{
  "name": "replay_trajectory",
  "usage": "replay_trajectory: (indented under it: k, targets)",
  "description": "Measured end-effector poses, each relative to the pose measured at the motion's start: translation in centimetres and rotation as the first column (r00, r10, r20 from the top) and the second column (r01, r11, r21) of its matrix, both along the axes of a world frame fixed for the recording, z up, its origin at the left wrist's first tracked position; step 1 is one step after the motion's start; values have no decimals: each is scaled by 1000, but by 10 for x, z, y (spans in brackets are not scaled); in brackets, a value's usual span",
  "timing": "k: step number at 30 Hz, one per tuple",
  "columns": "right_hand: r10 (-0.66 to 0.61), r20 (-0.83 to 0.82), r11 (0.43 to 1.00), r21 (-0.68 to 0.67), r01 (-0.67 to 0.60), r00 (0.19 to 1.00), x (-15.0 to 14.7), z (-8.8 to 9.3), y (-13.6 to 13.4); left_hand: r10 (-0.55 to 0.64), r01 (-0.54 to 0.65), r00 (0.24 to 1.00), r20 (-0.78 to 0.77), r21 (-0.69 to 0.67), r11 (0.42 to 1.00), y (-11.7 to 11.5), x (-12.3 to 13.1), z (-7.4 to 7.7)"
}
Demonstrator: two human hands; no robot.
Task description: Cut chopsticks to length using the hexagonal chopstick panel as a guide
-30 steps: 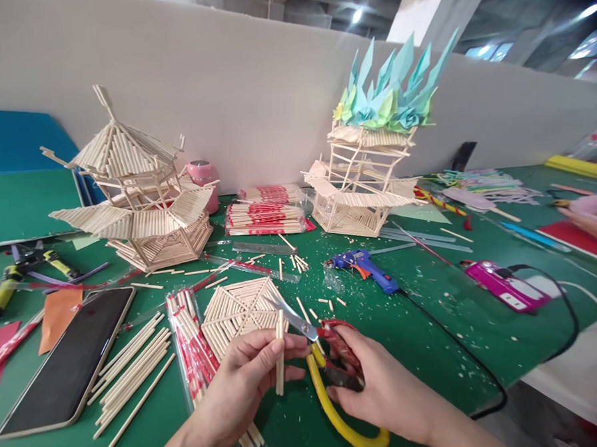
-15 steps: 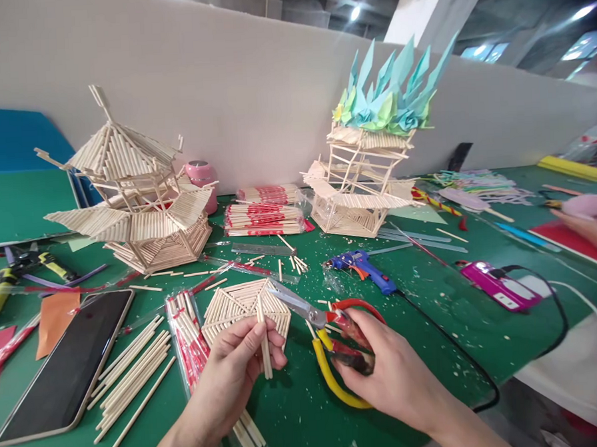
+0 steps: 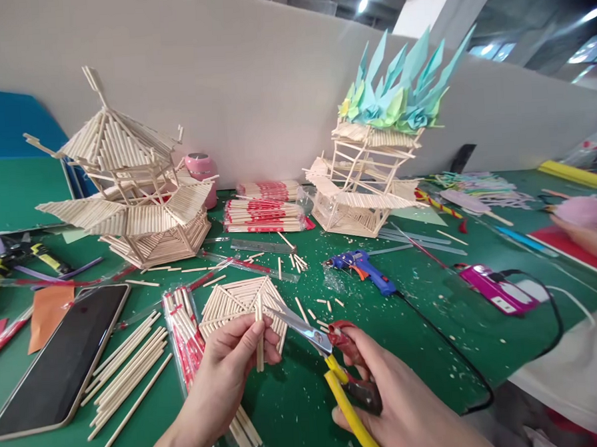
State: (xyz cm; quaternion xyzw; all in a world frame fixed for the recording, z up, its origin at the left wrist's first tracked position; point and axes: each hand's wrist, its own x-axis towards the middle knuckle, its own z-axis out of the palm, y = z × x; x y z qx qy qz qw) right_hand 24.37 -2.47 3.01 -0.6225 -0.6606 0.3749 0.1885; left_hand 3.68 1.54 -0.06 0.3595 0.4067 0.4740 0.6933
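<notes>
My left hand (image 3: 230, 364) pinches short wooden sticks (image 3: 260, 335) upright between thumb and fingers. Wrapped round the red and yellow handles of a pair of scissors (image 3: 307, 330) is my right hand (image 3: 387, 385). The blade tips point left and lie close to the upper part of the held sticks; whether they touch, I cannot tell. Behind my left hand a flat polygonal panel of sticks (image 3: 239, 296) lies on the green table. Long loose sticks (image 3: 131, 369) and a plastic pack of sticks (image 3: 181, 323) lie to the left.
Two stick pavilions, one with a pointed roof (image 3: 131, 192), the other with blue paper spikes (image 3: 370, 160), stand at the back. A blue glue gun (image 3: 361, 270) lies right of centre, its cord trailing. A phone (image 3: 60, 363) lies left; another person's hand (image 3: 587, 235) is far right.
The scissors have come down and left, their tips closer to the sticks, and their handles have turned in my right hand. The left hand keeps its pinch. The view has shifted slightly.
</notes>
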Motion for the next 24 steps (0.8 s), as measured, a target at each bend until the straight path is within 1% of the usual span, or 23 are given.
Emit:
replay_trajectory:
  k: [2,4,6,8,10,12,15,18,21,24]
  targets:
    - [-9,29,1000,-17,9,1000,-3,2,-1,28,-21,993,-114,62,998,0,0,-1]
    - [-13,45,999,-38,15,999,-5,2,-2,104,-73,967,-232,138,988,-1,1,1]
    - [-27,29,999,-33,28,999,-7,2,-2,225,-133,909,-351,267,954,-2,1,3]
    - [-26,-26,999,-31,25,999,-7,1,-4,339,-144,833,-437,420,896,-3,0,5]
    - [-18,-92,999,-49,13,996,-7,-2,-7,412,-118,778,-475,533,838,-4,-3,5]
    - [-10,-133,996,-89,-2,991,-8,-4,-9,466,-94,740,-485,611,786,-4,-7,1]
    - [-69,-118,990,-132,53,991,-15,-6,-14,536,7,652,-537,711,703,-5,-10,-7]
    - [-136,-109,981,-155,119,985,-24,-9,-19,589,121,559,-584,760,639,-5,-12,-14]
    - [-154,-133,981,-138,136,979,-32,-13,-21,610,169,526,-592,776,608,-5,-13,-17]
    - [-161,-124,984,-98,149,979,-35,-19,-22,596,179,536,-598,771,612,-6,-14,-18]
